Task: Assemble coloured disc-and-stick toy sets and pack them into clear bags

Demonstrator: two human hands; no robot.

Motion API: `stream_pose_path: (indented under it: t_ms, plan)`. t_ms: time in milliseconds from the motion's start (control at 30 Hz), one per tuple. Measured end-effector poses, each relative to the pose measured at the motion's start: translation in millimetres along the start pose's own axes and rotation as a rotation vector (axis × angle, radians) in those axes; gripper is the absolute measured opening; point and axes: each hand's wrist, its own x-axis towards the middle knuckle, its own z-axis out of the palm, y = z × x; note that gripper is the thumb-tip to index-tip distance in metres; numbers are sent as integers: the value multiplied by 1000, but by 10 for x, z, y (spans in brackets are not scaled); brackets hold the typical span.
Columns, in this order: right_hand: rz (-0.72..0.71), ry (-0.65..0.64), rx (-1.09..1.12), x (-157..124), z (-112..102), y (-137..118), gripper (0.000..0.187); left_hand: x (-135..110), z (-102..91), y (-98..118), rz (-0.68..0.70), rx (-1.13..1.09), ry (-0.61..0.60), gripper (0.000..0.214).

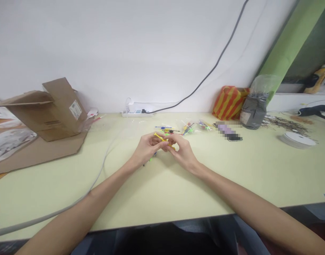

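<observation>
While both hands work over the worktop (45,212), the yellow plastic rod (164,140) is held clear of the surface, well in front of the power strip (137,113) and slightly to its right. Its long axis runs diagonally across the view: one end points up-left and away from the person, past the left hand (148,148), and the other points down-right toward the right hand (183,153). Grip state: both closed on the rod, fingers curled over it, though they hide the exact contact points. Handling note: on a piece this thin, a fingertip pinch close to the working spot should give better control than a full-hand hold. Keep the wrists low and the load even, since twisting from one side could flex it. Small blue and green plastic bits (153,156) sit under the hands, too hidden to identify. Farther right of the power strip are loose coloured plastic pieces (167,129), small clear bags of parts (188,128), a red-and-yellow striped bag (230,102) and a grey bag (254,112). Left of the power strip stands an open cardboard box (52,109).
</observation>
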Motion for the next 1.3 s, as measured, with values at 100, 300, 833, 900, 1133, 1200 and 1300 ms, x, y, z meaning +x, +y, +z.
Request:
stream_pose_path:
  t_ms: [100,300,833,900,1133,1200,1300]
  plan:
    - [20,69,-30,45,-75,124,14,10,-14,-21,9,80,75,38]
    - [177,-60,-263,104,-297,592,14,92,-197,-116,182,378,301,23]
    - [202,-146,-355,137,-273,787,14,127,-337,-228,451,1014,258,26]
    - [161,-186,-331,131,-205,707,14,132,-352,-235,446,1024,261,26]
    - [65,-283,-456,221,155,425,15,136,-389,-247,434,1032,292,25]
    - [77,-268,-512,292,254,413,15,134,-395,-246,422,1026,299,26]
    - [112,-245,-576,401,380,451,14,134,-400,-245,412,1022,304,26]
